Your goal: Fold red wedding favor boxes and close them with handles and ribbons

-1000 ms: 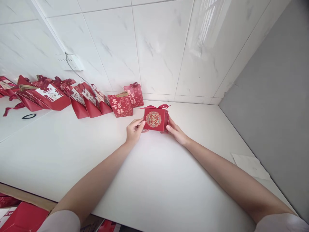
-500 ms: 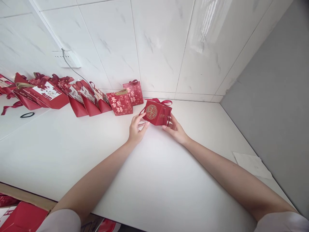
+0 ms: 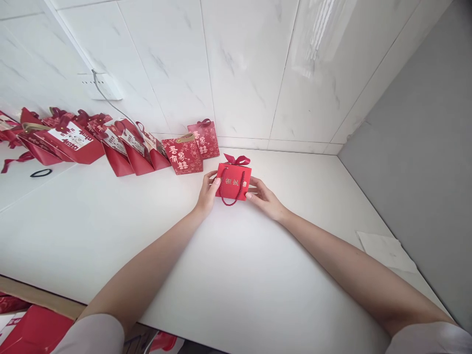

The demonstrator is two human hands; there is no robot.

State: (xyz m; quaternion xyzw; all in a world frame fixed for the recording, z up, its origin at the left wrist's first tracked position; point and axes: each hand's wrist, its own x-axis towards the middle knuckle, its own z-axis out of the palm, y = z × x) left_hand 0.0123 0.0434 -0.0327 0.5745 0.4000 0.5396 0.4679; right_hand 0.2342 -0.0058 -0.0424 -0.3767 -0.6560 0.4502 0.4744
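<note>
Between my two hands is a small red gift box (image 3: 232,189) with gold characters, a dark red cord handle hanging over its front and a ribbon bow (image 3: 237,160) on top. My left hand (image 3: 208,192) grips its left side, thumb on the front and fingers behind. At the right side, my right hand (image 3: 266,196) holds it by the lower corner, with thumb in front and fingers partly hidden behind. Just left of it stands a patterned red box (image 3: 183,156) with white characters, and behind that a similar red box (image 3: 205,140).
Several red gift boxes (image 3: 121,152) with ribbons line the wall at the left. A black loop (image 3: 41,173) lies on the white tabletop (image 3: 236,275). A white paper (image 3: 386,250) rests by the grey panel at right. Below the front edge sit more red packages (image 3: 35,327).
The gift box has been turned between my hands, so the face with the cord handle points toward me instead of the gold-medallion face. Both hands still hold its sides.
</note>
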